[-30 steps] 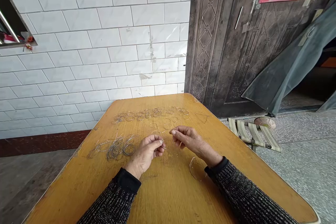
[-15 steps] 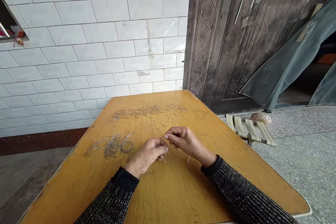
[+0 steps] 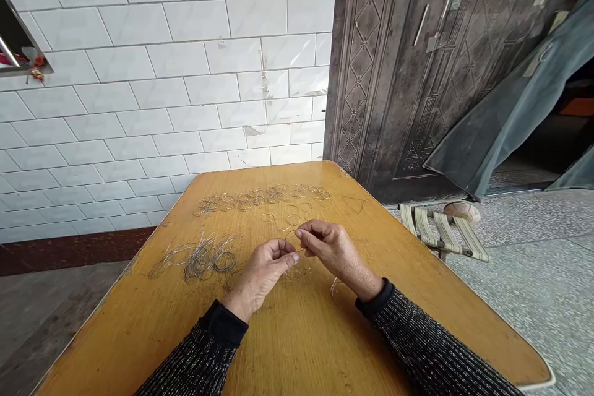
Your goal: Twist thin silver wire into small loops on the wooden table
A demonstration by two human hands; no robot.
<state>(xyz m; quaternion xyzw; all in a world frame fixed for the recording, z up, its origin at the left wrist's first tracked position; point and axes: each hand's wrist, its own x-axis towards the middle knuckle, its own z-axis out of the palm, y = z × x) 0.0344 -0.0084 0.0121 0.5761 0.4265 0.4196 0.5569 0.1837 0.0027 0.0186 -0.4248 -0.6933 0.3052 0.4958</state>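
Note:
Over the middle of the wooden table, my left hand pinches a thin wire between thumb and fingers. Close by on its right, my right hand is closed on the same wire, which bends in a small loop between the two hands. Another fine wire ring shows just below my fingertips; whether it joins the held wire I cannot tell. A tangled bundle of grey wires lies left of my left hand. Beyond both hands, a few loosely bent wire pieces rest on the tabletop.
A row of wire rings runs across the far part of the table. A triangular wire shape lies at the right. A white tiled wall and a dark carved door stand behind. A strapped folding stool is at right.
My right hand has shifted slightly right, and my left fingers have opened out somewhat around the wire. More of the wire's loop now shows between the hands.

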